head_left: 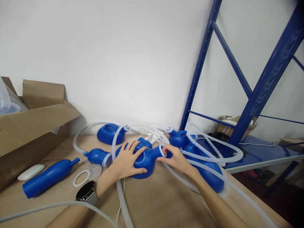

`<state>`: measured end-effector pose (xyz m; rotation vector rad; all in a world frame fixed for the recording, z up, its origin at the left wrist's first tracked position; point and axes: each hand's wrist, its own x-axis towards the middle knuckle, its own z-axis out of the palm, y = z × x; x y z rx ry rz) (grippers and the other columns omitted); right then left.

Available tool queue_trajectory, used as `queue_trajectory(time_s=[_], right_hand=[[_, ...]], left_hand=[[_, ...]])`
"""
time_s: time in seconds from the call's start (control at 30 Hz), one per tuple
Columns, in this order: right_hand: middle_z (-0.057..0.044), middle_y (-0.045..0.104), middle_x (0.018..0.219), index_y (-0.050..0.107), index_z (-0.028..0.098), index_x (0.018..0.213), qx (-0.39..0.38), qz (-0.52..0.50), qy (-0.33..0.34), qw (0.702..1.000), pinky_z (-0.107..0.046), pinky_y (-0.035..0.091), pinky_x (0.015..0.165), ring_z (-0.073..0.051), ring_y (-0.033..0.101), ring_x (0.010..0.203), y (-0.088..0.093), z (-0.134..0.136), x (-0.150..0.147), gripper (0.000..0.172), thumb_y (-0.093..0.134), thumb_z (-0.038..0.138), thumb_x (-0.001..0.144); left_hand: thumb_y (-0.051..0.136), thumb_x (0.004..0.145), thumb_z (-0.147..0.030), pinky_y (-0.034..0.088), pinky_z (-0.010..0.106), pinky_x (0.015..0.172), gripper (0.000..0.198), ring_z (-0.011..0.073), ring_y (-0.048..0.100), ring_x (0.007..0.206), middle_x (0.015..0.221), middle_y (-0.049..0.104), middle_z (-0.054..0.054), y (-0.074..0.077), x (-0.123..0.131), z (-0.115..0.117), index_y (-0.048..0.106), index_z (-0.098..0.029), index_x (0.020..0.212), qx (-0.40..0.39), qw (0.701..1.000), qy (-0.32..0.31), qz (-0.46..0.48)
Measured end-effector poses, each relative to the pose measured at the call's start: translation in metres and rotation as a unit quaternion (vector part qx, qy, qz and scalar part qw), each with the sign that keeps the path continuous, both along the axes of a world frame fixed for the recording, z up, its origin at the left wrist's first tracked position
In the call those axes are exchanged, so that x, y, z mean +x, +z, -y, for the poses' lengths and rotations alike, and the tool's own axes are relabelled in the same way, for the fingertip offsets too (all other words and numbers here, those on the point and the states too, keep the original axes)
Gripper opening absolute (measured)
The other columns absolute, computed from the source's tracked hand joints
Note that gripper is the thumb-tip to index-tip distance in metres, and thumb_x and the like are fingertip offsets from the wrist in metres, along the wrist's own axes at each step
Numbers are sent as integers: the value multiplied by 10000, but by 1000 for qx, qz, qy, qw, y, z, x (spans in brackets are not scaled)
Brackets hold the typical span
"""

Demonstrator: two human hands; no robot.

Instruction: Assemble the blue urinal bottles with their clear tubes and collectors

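Observation:
My left hand (128,160) lies over a blue urinal bottle (145,164) with its fingers spread around the body, pressing it on the table. The bottle rests on its side, its neck pointing right and slightly up. At its mouth sits a white ring (161,150). My right hand (175,159) pinches the edge of this ring between thumb and fingers; the fingertips are partly hidden at the rim. Left of the hands are a short blue funnel-shaped piece (98,157) joined to a clear hose, and a white ring with a clear lid (82,178).
More blue bottles (110,134) lie behind and right, with pale hoses (213,151) looping among them, some across my arms. A long blue tube-shaped piece (51,177) and a white oval object (30,172) lie left, beside a cardboard box (35,126). A blue metal rack (257,98) stands right.

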<state>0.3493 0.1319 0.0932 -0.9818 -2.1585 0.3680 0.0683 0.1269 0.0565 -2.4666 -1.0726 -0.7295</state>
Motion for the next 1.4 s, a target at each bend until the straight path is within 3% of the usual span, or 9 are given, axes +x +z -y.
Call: queue_trajectory(time_s=[0.17,0.47,0.67,1.07,1.4], right_hand=[[42,447,670,389,223,689,44,10,5,999,-276,332,595,-139,413,630,-5,-4,-3,509,729,563,856],[24,501,727,412,224,707,-3,35,28,999,-282,362,622,-159,449,676,6,3,-2,519,772,586,803],[20,504,748,426,217,712,-18,50,45,998,-282,379,641,-153,445,692,12,6,-2,482,688,583,885],[22,475,746,405,216,707,18,86,45,995,-280,355,642,-148,415,699,8,1,0,478,643,567,927],[31,460,714,364,220,671,-23,48,42,998,-281,350,634,-148,414,685,8,1,-3,546,691,607,873]], left_hand=[[599,813,-781,310,604,1131,872,408,408,1391,1532,454,159,2,0,1,463,-291,1522,3,1000,-8,11],[618,794,-787,291,644,1137,885,428,406,1398,1537,446,169,2,0,0,473,-295,1515,-26,1000,-5,6],[611,803,-784,275,630,1157,873,413,392,1409,1537,451,155,3,0,1,468,-302,1516,-29,999,-9,14],[606,802,-794,303,625,1141,861,413,396,1414,1548,442,149,4,0,2,460,-337,1517,-38,999,-11,19],[567,797,-831,323,622,1127,888,420,422,1381,1538,458,151,1,-4,-2,461,-340,1529,-30,999,-22,14]])
